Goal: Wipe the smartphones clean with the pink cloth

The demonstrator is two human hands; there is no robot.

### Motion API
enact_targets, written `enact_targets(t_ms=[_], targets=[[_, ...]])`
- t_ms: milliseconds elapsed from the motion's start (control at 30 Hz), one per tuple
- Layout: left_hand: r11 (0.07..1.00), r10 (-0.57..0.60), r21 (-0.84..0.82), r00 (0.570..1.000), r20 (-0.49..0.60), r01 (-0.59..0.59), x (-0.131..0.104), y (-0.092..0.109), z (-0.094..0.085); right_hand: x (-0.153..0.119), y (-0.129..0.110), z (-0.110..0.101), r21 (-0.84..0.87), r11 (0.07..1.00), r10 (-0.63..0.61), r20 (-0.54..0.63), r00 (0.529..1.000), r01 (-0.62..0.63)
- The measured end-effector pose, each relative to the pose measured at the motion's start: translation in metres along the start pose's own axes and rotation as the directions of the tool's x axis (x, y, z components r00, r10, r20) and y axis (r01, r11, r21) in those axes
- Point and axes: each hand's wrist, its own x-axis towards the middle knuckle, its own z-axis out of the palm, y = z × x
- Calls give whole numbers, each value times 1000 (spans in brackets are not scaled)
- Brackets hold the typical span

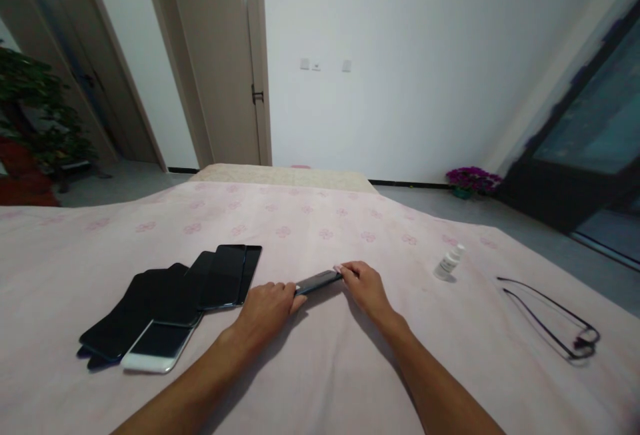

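Above the middle of the pink cloth, a dark phone [319,281] is held tilted, its narrow side turned toward me. My left hand [267,308] is closed around its left end. At the other end, the fingers of my right hand [365,287] pinch the far right corner. A small pale bit shows at those fingertips; I cannot make out what it is. Beside my left hand lies an overlapping spread of several black-screened phones [225,276]. One phone with a white frame [145,363] rests at the near edge of that spread.
Right of my hands, a small white spray bottle [449,263] stands upright. Farther right lie black-framed glasses [550,328] with their arms unfolded. The flower-patterned pink tablecloth [310,231] covers the table. Beyond it are a door [215,55], a white wall and purple flowers [473,180] on the floor.
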Motion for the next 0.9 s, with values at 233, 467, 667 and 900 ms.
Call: enact_targets(t_ms=[233,467,667,900], targets=[[992,-74,-107,993,-87,64,-8,11,3,-6,-8,1,62,977,-192,-163,968,204],[962,-5,-261,945,-326,-85,-18,-1,22,-15,-16,5,28,915,-388,-210,898,402],[922,46,-316,875,-482,-222,-18,-5,30,-33,-28,16,21,817,-575,-30,817,576],[881,103,-334,825,-555,-335,-19,-3,34,-18,-14,9,-41,830,-558,-81,826,557]])
